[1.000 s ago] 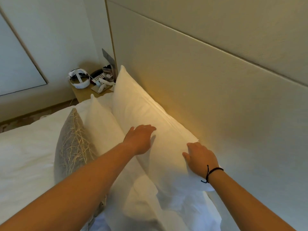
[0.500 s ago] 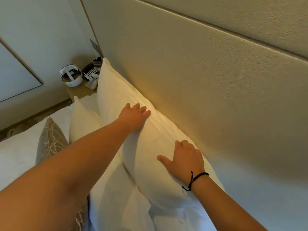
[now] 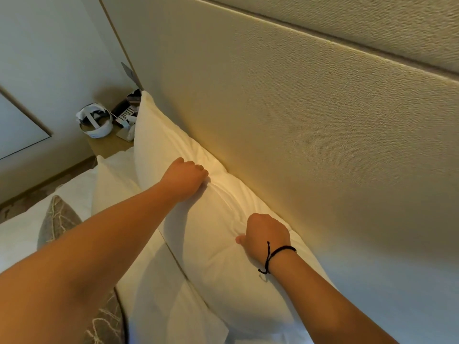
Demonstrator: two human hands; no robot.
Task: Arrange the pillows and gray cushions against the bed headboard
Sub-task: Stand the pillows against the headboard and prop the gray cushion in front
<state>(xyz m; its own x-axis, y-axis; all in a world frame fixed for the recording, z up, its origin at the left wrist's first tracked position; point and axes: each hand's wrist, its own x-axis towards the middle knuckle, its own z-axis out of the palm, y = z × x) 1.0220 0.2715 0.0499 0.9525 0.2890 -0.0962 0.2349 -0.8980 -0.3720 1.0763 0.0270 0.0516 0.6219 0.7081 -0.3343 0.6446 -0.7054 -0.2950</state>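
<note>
Where the rear pillow point(image 3: 218, 234) stands on edge along the headboard point(image 3: 298, 145), running from upper left toward the lower centre of the frame, we have both hands on its top edge; our left hand point(image 3: 185, 178), at mid-frame, has its fingers curled into the cloth, and our right hand point(image 3: 267, 235), lower and to the right with a black cord bracelet point(image 3: 275, 254) at the wrist, is bunched on the fabric too, with creases running between them; we judge both to be gripping the case, though the fingertips are hidden. A second white pillow point(image 3: 154, 281) leans in front of the first, and a gray cushion point(image 3: 58, 219) with a pale twig pattern stands at the left edge, just beside it; whether the gray patch at the bottom edge is the same cushion we cannot tell. We expect the pillow to be light, soft and slack; it dents under the hands and will sag if held by one corner; the cover looks smooth and may slide over the filling, so we would take it along the top seam with hands well apart. On the nightstand point(image 3: 109, 145) in the upper left sit a white headset point(image 3: 95, 120) and small items.
</note>
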